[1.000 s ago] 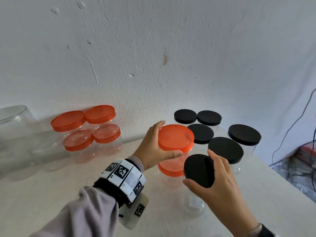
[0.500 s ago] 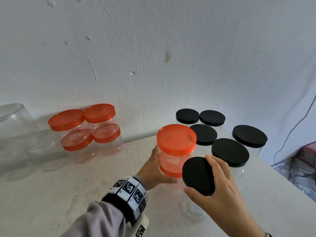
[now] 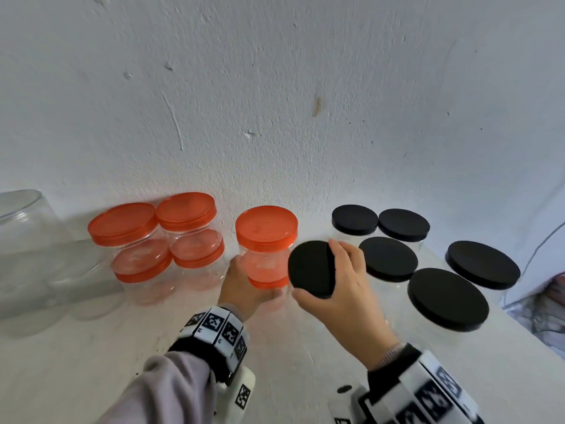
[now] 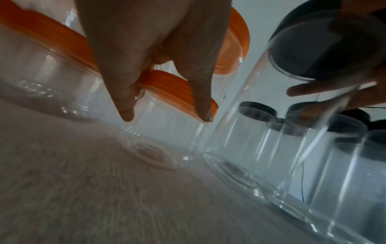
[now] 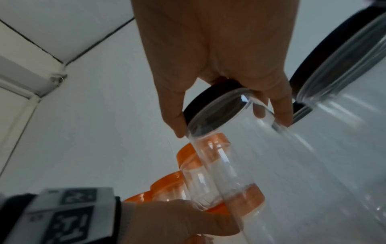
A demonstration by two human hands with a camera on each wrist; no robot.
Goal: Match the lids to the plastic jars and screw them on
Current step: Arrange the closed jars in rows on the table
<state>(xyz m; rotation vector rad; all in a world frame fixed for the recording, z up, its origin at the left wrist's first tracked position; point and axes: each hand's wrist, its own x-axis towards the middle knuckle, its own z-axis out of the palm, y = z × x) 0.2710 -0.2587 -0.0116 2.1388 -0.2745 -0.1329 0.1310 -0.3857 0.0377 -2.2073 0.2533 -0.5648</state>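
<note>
My left hand [image 3: 244, 286] holds the lower of two stacked clear jars with orange lids [image 3: 266, 231], which stand on the white table [image 3: 91, 362] near the wall. In the right wrist view its thumb [image 5: 208, 226] lies across that lower jar. My right hand [image 3: 318, 270] grips a black lid [image 3: 308, 267] from above, thumb on the near rim. That lid sits on the mouth of a clear jar [image 5: 282, 165] just right of the orange stack. The left wrist view is blurred; my fingers [image 4: 123, 99] show in front of the orange-lidded jars.
Two more stacks of orange-lidded jars [image 3: 153, 240] stand at the wall to the left, with large open clear jars [image 3: 27, 240] beyond them. Several black-lidded jars [image 3: 446, 298] crowd the right side up to the table's edge. A cable [image 3: 544, 240] hangs at far right.
My left hand slid from the top orange lid down to the lower jar, and the orange stack moved left towards the wall. My right hand stayed on the black lid.
</note>
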